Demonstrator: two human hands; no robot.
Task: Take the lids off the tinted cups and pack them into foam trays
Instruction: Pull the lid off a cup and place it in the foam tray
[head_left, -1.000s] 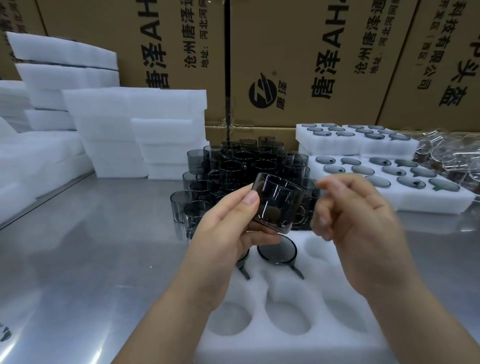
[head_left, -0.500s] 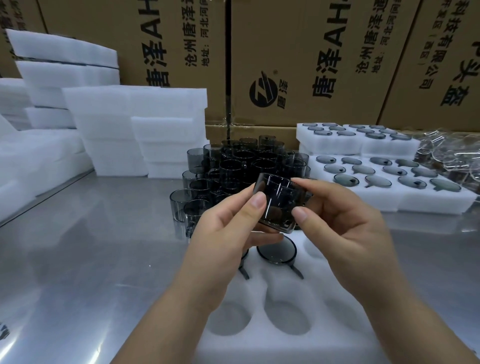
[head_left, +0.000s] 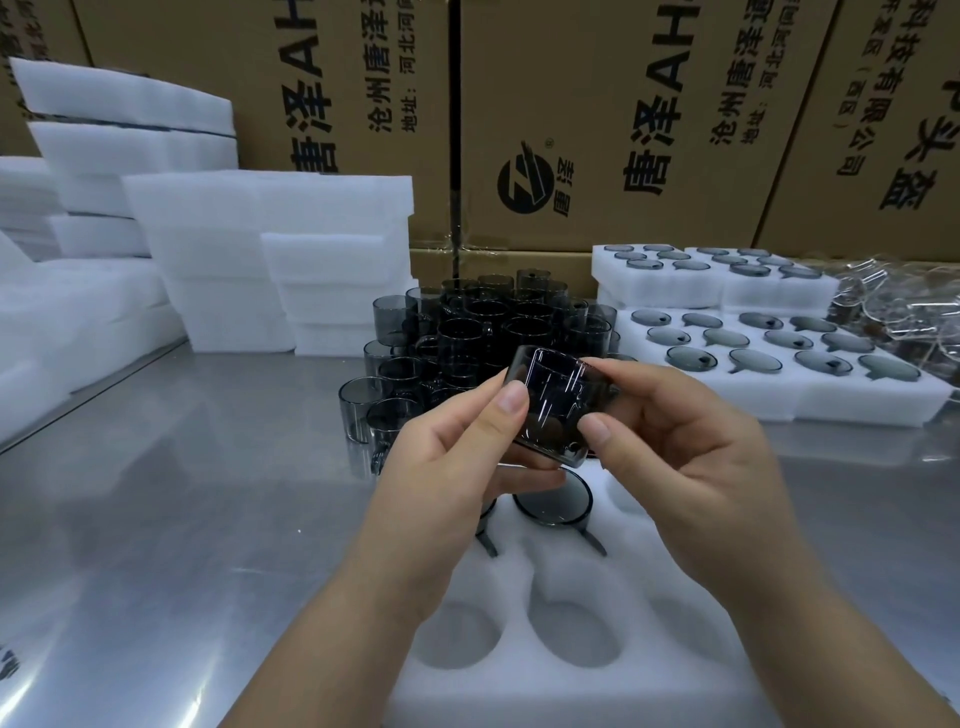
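A grey tinted cup hangs tilted above the near foam tray. My left hand grips it from the left, thumb on its side. My right hand pinches its right edge between thumb and fingers; whether a lid sits on it I cannot tell. One cup stands in a far pocket of that tray, and another is mostly hidden behind my left hand. Several near pockets hold nothing. A cluster of tinted cups stands on the steel table behind.
Filled foam trays sit at the right, with a heap of clear plastic lids beyond them. Stacks of white foam stand at the left and back left. Cardboard boxes wall off the rear.
My right hand has come in from the right and taken hold of the cup's right edge. The cup has tipped slightly while my left hand keeps its grip.
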